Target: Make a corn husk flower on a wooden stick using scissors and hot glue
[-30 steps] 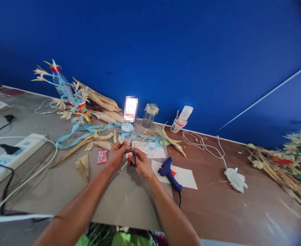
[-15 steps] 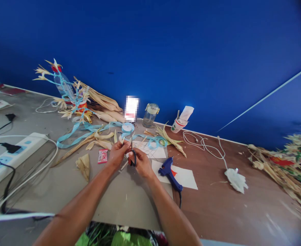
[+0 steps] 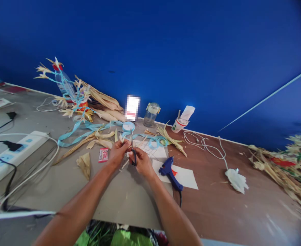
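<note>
Black-handled scissors (image 3: 134, 158) are in my right hand (image 3: 143, 164), fingers wrapped round the loops and blades pointing up and away from me. My left hand (image 3: 117, 152) is closed in a pinch on a small pale piece of corn husk (image 3: 121, 138), close beside the blades. Most of that piece is hidden by the fingers. Just beyond both hands lie a roll of light blue ribbon (image 3: 128, 127) and strips of dried husk (image 3: 103, 141). A red candy packet (image 3: 103, 155) rests left of my left hand.
A blue glue gun (image 3: 169, 171) lies on white paper (image 3: 188, 178) at the right. Behind stand a glass jar (image 3: 150, 115), a paper cup (image 3: 177, 125) and a bottle (image 3: 65, 83) near husk flowers on blue stems. A power strip (image 3: 25, 150) with cables occupies the left.
The whole view has shifted very slightly. Both hands, the scissors and the husk piece keep nearly the same positions.
</note>
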